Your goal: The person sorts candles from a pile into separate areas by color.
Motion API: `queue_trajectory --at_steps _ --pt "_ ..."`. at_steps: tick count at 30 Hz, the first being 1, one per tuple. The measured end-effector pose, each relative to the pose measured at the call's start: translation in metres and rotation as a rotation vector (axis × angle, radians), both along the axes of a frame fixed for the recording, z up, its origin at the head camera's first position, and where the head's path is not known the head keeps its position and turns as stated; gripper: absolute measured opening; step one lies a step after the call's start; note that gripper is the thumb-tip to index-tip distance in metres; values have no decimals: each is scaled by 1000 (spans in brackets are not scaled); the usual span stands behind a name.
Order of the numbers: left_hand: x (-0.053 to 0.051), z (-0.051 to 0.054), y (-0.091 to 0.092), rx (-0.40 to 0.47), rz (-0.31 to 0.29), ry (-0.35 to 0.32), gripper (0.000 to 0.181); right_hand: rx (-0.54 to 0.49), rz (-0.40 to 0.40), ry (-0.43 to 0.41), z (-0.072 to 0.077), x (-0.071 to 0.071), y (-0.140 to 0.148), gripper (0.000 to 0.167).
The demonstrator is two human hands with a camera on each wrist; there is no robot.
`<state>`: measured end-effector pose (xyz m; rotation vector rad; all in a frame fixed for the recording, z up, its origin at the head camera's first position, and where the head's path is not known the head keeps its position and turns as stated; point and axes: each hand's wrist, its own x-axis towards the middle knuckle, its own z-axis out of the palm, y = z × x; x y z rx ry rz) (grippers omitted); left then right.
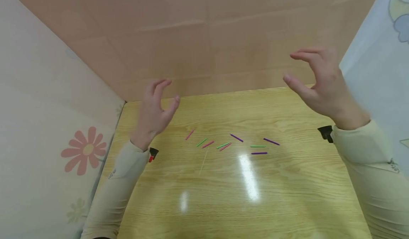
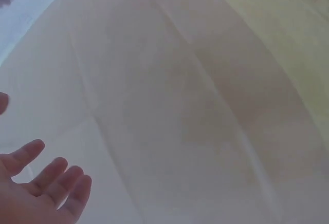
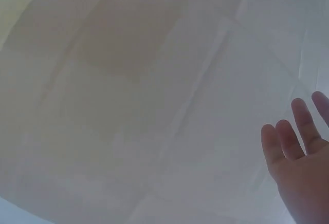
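Observation:
Both hands are raised above the far part of the table, holding nothing. The left hand (image 1: 154, 109) has its fingers bent loosely and its thumb apart; in the left wrist view the same hand (image 2: 38, 188) shows spread fingers. On the right, the other hand (image 1: 327, 86) is held higher, thumb and fingers wide apart, and the right wrist view shows this hand (image 3: 303, 167) with fingers extended. Short sticks lie scattered below and between them: pink (image 1: 190, 134), green (image 1: 201, 142) and purple (image 1: 236, 137). A green and a pink one lie close together. A thin pale stick (image 1: 204, 161) lies nearer the front.
The wooden table (image 1: 223, 214) meets a brownish pink sheet (image 1: 204, 47) at its back edge. A pale wall with flower pictures (image 1: 35, 100) stands at the left, another pale wall (image 1: 380, 65) at the right. A dark device sits at each wrist.

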<state>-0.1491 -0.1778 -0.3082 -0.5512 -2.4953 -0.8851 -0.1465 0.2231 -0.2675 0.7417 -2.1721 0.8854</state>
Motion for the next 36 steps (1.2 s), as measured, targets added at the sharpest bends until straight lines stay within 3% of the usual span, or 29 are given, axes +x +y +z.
queue_trajectory --at_steps 3,6,12,18,24,29,36 --pt "4 -20 2 70 -24 -27 40 -69 -32 -65 -15 5 0 42" --pt "7 -42 4 133 -28 -95 31 -148 -58 -145 -31 12 1 34" --pt "13 -81 8 237 28 -329 21 -357 -54 -319 -68 25 5 27" --pt "22 -114 11 353 35 -527 20 -533 -67 -451 -100 34 2 18" --pt "29 -143 14 344 76 -641 21 -651 -45 -570 -131 40 -5 14" --pt "32 -163 19 296 135 -719 18 -635 -127 -651 -151 43 -17 10" --pt "38 -179 27 291 172 -767 16 -655 -201 -782 -175 43 -37 21"
